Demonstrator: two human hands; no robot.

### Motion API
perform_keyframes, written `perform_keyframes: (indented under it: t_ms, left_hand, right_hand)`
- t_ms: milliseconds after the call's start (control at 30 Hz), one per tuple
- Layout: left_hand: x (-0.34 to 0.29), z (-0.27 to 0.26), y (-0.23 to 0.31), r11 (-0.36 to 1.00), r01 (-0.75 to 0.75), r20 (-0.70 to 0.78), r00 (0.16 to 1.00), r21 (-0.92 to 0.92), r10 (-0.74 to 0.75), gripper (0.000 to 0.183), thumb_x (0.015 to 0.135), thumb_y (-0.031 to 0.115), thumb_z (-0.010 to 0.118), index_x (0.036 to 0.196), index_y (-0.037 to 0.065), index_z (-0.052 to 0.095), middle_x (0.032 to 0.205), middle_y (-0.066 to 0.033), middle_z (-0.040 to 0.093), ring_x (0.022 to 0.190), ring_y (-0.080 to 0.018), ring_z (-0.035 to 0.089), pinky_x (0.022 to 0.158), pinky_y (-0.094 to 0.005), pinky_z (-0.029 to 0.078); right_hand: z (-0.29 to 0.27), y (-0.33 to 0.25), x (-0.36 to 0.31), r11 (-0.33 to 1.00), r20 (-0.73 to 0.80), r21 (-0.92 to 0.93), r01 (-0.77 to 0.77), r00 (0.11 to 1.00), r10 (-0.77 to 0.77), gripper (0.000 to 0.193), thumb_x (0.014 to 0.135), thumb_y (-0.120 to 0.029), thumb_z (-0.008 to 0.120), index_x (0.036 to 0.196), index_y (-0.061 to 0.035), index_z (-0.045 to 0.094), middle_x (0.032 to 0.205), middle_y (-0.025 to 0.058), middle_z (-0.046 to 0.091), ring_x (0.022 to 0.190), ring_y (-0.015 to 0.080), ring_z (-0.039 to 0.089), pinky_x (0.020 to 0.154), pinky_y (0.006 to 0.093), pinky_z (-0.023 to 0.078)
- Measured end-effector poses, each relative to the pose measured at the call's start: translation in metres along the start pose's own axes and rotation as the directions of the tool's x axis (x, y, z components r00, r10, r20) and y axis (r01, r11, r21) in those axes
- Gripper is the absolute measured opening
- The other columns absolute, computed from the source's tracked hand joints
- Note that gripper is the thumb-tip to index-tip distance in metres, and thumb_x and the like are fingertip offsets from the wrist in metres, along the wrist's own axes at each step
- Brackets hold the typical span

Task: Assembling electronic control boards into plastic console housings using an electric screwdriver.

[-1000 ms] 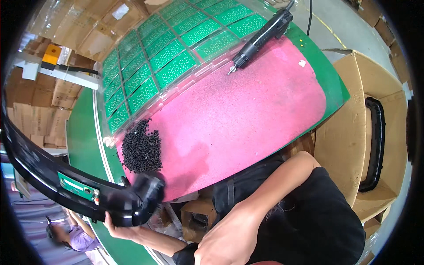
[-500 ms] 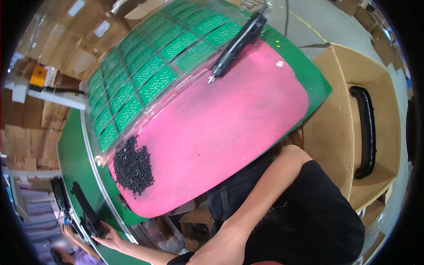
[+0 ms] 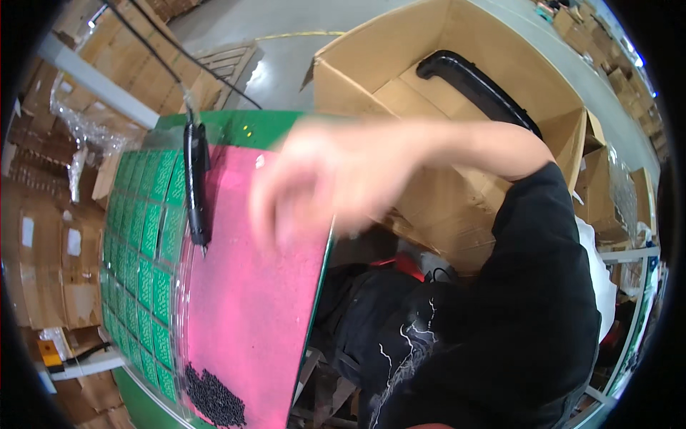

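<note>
My right hand (image 3: 321,182) is raised above the pink mat (image 3: 236,314), its arm in a black sleeve reaching in from the right. The fingers bend downward but are smeared by motion, so I cannot tell whether anything is in them. Left of it, a black power screwdriver (image 3: 194,182) lies with its silver tip at the mat's edge. A clear plastic tray (image 3: 183,286) filled with green perforated panels (image 3: 150,229) lies along the mat's left side. On the mat's near end sits a heap of tiny black screws (image 3: 213,397). My left hand is out of view.
An open cardboard box (image 3: 350,79) stands beyond the bench at the right, holding a curved black handle-like part (image 3: 479,86). Stacked cartons (image 3: 64,250) line the left. Two dark cables (image 3: 150,39) run down toward the screwdriver. A green bench top (image 3: 236,129) borders the mat.
The view has swung to the right, toward the cardboard box. My right arm has lifted from my lap to above the mat. My left hand, earlier at a long black part, has left the picture.
</note>
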State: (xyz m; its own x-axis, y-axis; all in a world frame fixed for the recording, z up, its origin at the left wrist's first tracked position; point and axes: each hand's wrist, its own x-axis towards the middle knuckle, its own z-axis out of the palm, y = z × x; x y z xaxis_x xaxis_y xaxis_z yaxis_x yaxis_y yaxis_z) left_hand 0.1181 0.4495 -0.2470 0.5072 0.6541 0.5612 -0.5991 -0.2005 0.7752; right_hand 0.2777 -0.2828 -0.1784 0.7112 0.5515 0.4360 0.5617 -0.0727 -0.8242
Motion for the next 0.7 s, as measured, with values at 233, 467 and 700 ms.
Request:
perform_keyframes:
  t_ms: [233, 467, 700]
  left_hand:
    - [-0.004, 0.104, -0.018, 0.965, 0.254, 0.012, 0.967, -0.063, -0.254, 0.048, 0.096, 0.035, 0.058, 0.139, 0.016, 0.049, 0.157, -0.0118, 0.039, 0.145, -0.0184, 0.034, 0.116, -0.0342, 0.024]
    - [-0.022, 0.185, 0.013, 0.974, 0.226, 0.551, 0.816, -0.026, -0.175, 0.039, 0.098, 0.022, 0.062, 0.132, 0.002, 0.059, 0.115, -0.0128, 0.066, 0.115, -0.0201, 0.058, 0.104, -0.0355, 0.04]
    - [-0.077, 0.294, 0.09, 0.713, -0.64, 0.596, 0.702, 0.288, 0.39, 0.075, 0.086, 0.025, 0.069, 0.146, -0.006, 0.037, 0.149, -0.0209, 0.04, 0.134, -0.0317, 0.041, 0.103, -0.0433, 0.036]
  right_hand:
    - [-0.112, 0.12, -0.322, 0.165, -0.55, -0.265, -0.95, 0.289, 0.783, 0.036, 0.088, -0.018, 0.059, 0.119, 0.0006, 0.06, 0.101, 0.0145, 0.07, 0.091, 0.0225, 0.069, 0.075, 0.0377, 0.056]
    - [-0.04, 0.158, -0.326, 0.335, 0.064, 0.048, -0.941, 0.338, 0.939, 0.057, 0.095, -0.025, 0.062, 0.144, -0.0013, 0.045, 0.123, 0.0157, 0.065, 0.107, 0.0253, 0.065, 0.085, 0.0337, 0.055]
    - [-0.076, 0.195, -0.398, -0.035, -0.753, -0.326, -0.945, 0.238, 0.614, 0.075, 0.077, -0.013, 0.07, 0.145, 0.0014, 0.041, 0.14, 0.0256, 0.051, 0.131, 0.0374, 0.048, 0.111, 0.0423, 0.039]
